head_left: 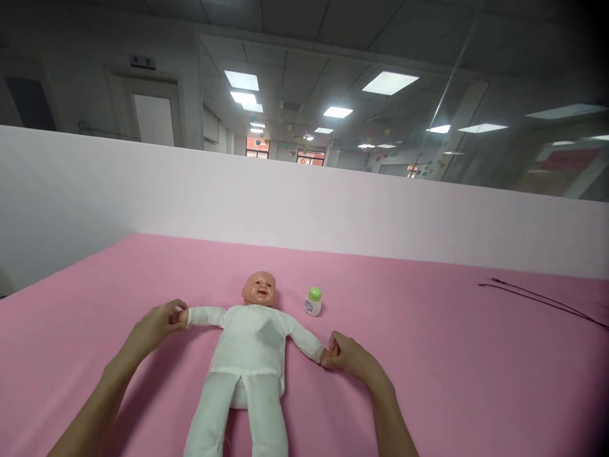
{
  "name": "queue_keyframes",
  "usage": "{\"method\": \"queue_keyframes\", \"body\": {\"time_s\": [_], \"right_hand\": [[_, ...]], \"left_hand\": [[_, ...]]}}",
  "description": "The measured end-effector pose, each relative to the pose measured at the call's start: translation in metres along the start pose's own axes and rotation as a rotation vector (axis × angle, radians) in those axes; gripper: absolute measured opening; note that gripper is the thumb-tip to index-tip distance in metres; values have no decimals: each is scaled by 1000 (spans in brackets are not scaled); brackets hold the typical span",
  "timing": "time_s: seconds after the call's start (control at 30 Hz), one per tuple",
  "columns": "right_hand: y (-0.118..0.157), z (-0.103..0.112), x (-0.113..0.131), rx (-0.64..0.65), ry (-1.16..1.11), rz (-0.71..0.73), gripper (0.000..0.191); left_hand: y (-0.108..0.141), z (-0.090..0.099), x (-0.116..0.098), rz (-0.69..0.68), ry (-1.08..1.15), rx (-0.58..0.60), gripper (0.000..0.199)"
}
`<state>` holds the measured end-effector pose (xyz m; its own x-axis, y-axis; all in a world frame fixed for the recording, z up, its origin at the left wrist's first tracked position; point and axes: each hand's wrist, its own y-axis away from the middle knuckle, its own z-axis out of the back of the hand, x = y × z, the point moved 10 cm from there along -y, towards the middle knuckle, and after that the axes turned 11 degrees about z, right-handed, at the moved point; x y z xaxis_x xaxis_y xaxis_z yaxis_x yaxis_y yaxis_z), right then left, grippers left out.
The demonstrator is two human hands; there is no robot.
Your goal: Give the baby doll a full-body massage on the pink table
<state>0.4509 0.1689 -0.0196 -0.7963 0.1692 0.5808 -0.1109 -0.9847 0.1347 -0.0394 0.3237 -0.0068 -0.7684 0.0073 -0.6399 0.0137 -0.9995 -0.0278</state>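
Head view: left hand [159, 318], right hand [351, 355] hold doll [250, 339].

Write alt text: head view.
White-clothed baby doll face-up on a pink tabletop, its outspread arms held by left hand and right hand. A green-capped white bottle stands near the doll's head; thin black cords lie far right.
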Motion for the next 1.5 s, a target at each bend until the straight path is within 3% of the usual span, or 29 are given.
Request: {"method": "queue_keyframes", "body": {"time_s": [0.1, 0.17, 0.23, 0.3, 0.4, 0.47, 0.6, 0.67, 0.83, 0.97, 1.07, 1.17, 1.23, 1.3, 1.37, 1.5], "right_hand": [[1, -3, 8, 17, -162, 37, 33], [-2, -1, 16, -3, -351, 89, 39], [-10, 11, 24, -136, -542, 151, 51], [-17, 25, 25, -353, -703, 199, 62], [-25, 25, 28, -543, -842, 249, 70], [-30, 13, 38, -511, -775, 295, 73], [-28, -19, 64, -280, -560, 441, 85], [-23, -31, 76, -227, -464, 525, 77], [-14, -47, 110, -307, -177, 714, 43], [-2, -61, 139, -315, 30, 962, 46], [-5, -60, 132, -406, 112, 961, 45], [-23, -47, 95, -558, -43, 698, 38], [-33, -44, 66, -619, -196, 471, 44], [-39, -48, 48, -619, -317, 321, 51], [-43, -54, 43, -561, -395, 269, 54], [-46, -63, 41, -462, -417, 247, 48]], "left_hand": [[1, 10, -9, 4, 414, -174, 69], [5, 1, -14, 15, 634, -241, 82], [10, -20, -23, 2, 728, -238, 66], [14, -45, -34, -38, 732, -188, 52], [17, -73, -48, -146, 707, -82, 50], [19, -81, -54, -229, 649, -57, 47], [31, -77, -67, -431, 430, -142, 38], [40, -73, -76, -554, 333, -186, 35], [60, -68, -97, -796, 206, -231, 39], [66, -69, -102, -858, 175, -209, 43], [58, -74, -95, -760, 228, -158, 41], [38, -77, -74, -495, 395, -113, 34], [25, -77, -56, -281, 521, -103, 31], [18, -77, -41, -94, 636, -92, 36], [16, -77, -33, 25, 722, -80, 42], [19, -78, -30, 74, 720, -75, 43]]}}
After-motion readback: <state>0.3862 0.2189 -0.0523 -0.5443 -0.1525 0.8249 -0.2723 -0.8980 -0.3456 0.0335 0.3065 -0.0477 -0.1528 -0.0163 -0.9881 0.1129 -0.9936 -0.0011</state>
